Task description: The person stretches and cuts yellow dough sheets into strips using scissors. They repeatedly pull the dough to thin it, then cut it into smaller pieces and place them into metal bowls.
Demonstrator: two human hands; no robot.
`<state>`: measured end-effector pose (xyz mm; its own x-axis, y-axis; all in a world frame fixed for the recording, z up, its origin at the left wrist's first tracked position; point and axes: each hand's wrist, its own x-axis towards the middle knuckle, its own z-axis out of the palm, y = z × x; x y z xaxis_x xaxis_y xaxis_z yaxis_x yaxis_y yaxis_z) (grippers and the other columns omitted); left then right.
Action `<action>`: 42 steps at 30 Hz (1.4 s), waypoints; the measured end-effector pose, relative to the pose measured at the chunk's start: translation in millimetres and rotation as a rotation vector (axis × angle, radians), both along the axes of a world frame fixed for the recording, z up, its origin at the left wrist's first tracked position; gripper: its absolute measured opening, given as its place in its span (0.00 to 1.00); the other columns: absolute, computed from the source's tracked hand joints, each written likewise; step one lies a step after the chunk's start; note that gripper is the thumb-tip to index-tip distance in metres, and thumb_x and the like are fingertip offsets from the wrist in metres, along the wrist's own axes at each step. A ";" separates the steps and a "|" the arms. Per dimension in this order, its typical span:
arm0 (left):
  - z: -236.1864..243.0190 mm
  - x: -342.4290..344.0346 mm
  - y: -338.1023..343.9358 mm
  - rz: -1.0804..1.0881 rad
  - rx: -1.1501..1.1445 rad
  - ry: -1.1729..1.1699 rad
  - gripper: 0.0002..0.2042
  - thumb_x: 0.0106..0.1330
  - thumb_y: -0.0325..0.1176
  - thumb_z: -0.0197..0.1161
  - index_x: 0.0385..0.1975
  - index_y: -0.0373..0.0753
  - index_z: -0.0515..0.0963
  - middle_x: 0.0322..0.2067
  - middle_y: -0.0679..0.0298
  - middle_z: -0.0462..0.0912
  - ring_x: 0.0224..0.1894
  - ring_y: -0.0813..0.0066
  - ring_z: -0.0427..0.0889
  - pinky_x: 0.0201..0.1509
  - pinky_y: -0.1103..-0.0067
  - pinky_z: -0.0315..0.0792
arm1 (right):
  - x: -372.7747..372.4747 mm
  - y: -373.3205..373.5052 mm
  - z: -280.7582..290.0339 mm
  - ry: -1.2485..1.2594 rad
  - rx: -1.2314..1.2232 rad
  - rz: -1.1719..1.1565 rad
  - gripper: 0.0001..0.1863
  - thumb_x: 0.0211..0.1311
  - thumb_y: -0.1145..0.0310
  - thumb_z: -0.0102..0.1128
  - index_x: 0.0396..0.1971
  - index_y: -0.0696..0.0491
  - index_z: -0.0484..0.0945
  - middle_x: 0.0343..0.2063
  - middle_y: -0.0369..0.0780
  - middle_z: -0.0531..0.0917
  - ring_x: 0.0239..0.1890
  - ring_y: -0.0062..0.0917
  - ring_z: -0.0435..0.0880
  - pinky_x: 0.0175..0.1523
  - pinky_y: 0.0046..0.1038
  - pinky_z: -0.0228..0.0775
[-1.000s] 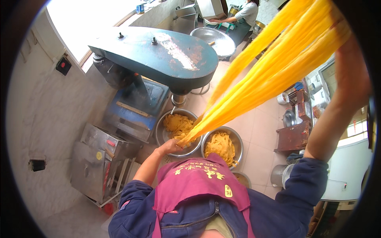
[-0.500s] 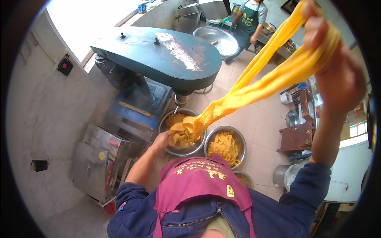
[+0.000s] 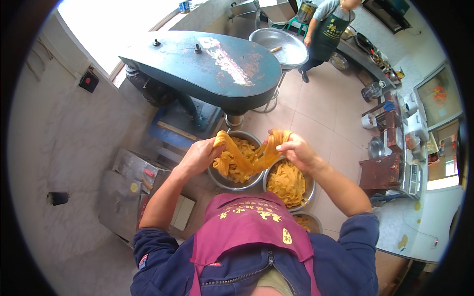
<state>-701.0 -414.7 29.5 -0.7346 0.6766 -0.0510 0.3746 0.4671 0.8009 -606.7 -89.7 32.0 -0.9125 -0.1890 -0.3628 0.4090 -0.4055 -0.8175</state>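
Nearest, a maroon apron [image 3: 247, 224] covers the front of a dark blue jacket [image 3: 335, 251]. Beyond it, the left hand [image 3: 201, 155] has its fingers curled narrowly around one end of a yellow noodle-like band [image 3: 251, 162]; the right hand [image 3: 298, 152] grips the other end, the band looped over its bent fingers and the thumb lying against it. Between the hands the band sags in a curve above the left metal bowl [image 3: 236, 187], which contains similar strips; whether it touches them cannot be told. The right metal bowl [image 3: 310, 193], just beside, holds a heaped tangle of strips, and a smaller bowl [image 3: 316, 220] is partly hidden by the apron. The floor [image 3: 316, 126] is of pale tiles. Farther off stand a machine with a blue-green housing [image 3: 217, 69], dark wooden furniture [image 3: 380, 172] at right, a wide metal basin [image 3: 291, 47], and a co-worker in a green apron [image 3: 331, 37].
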 end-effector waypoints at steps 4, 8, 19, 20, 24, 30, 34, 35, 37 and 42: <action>40.7 1.1 1.1 -0.036 -0.001 0.077 0.11 0.76 0.37 0.58 0.43 0.34 0.80 0.30 0.54 0.86 0.33 0.61 0.88 0.39 0.69 0.79 | -4.5 -6.0 -50.7 -0.183 -0.264 -0.051 0.24 0.63 0.79 0.54 0.60 0.62 0.71 0.53 0.48 0.83 0.59 0.36 0.81 0.69 0.40 0.69; 99.8 -8.4 -0.5 -0.059 0.151 0.080 0.11 0.75 0.37 0.60 0.42 0.33 0.80 0.26 0.57 0.84 0.30 0.67 0.87 0.36 0.71 0.79 | -10.7 -6.3 -123.1 -0.286 -0.002 -0.017 0.21 0.64 0.74 0.59 0.57 0.63 0.74 0.51 0.46 0.83 0.57 0.35 0.82 0.67 0.40 0.71; 73.5 -10.4 57.4 -0.537 -0.047 0.090 0.17 0.60 0.31 0.70 0.49 0.35 0.80 0.40 0.48 0.88 0.44 0.50 0.88 0.48 0.64 0.80 | -15.5 -62.5 19.0 0.652 0.538 0.281 0.39 0.60 0.72 0.72 0.70 0.59 0.63 0.61 0.46 0.78 0.62 0.29 0.80 0.65 0.30 0.73; 63.4 -11.7 59.6 -0.531 -0.051 0.080 0.17 0.60 0.31 0.71 0.49 0.35 0.78 0.40 0.48 0.88 0.45 0.49 0.87 0.48 0.64 0.80 | -17.9 -61.9 19.6 0.519 0.617 0.358 0.37 0.61 0.71 0.72 0.69 0.59 0.65 0.57 0.45 0.80 0.57 0.27 0.82 0.60 0.29 0.75; 30.9 -12.0 57.8 -0.424 -0.050 0.101 0.20 0.60 0.33 0.73 0.48 0.35 0.72 0.42 0.49 0.85 0.46 0.48 0.86 0.49 0.64 0.79 | -18.5 -58.9 6.2 0.309 0.760 0.417 0.23 0.64 0.60 0.69 0.52 0.59 0.77 0.32 0.38 0.86 0.26 0.19 0.83 0.32 0.26 0.76; -87.5 20.2 37.4 0.128 0.219 -0.129 0.17 0.68 0.38 0.72 0.43 0.34 0.74 0.36 0.61 0.83 0.38 0.67 0.84 0.44 0.72 0.80 | -10.8 -45.1 -15.1 0.105 0.513 0.371 0.17 0.74 0.56 0.62 0.41 0.57 0.86 0.21 0.30 0.80 0.22 0.11 0.74 0.27 0.19 0.67; -143.8 63.9 40.2 0.220 0.770 -1.694 0.33 0.76 0.59 0.54 0.58 0.28 0.73 0.49 0.49 0.82 0.55 0.58 0.83 0.60 0.68 0.79 | 6.2 -51.4 12.6 0.158 0.429 0.319 0.16 0.77 0.60 0.59 0.49 0.56 0.87 0.21 0.29 0.79 0.21 0.09 0.72 0.27 0.17 0.64; -146.1 71.1 49.5 0.277 0.846 -1.759 0.34 0.76 0.60 0.53 0.59 0.28 0.72 0.51 0.47 0.81 0.57 0.55 0.82 0.63 0.66 0.78 | 11.5 -51.5 14.0 0.185 0.421 0.311 0.16 0.77 0.61 0.59 0.50 0.57 0.87 0.20 0.29 0.79 0.21 0.09 0.73 0.27 0.17 0.65; -130.1 73.4 69.6 0.510 0.999 -1.869 0.29 0.78 0.53 0.55 0.61 0.29 0.70 0.53 0.47 0.81 0.58 0.53 0.81 0.66 0.63 0.76 | 28.7 -51.6 12.9 0.333 0.426 0.349 0.15 0.76 0.63 0.60 0.50 0.57 0.87 0.20 0.29 0.79 0.21 0.10 0.74 0.28 0.18 0.66; -156.8 53.7 89.3 0.292 1.222 -1.628 0.17 0.73 0.33 0.63 0.58 0.34 0.74 0.51 0.58 0.83 0.54 0.64 0.83 0.65 0.64 0.76 | 52.9 -35.0 8.8 0.449 0.483 0.530 0.14 0.71 0.68 0.65 0.50 0.59 0.87 0.29 0.35 0.86 0.31 0.14 0.81 0.36 0.21 0.72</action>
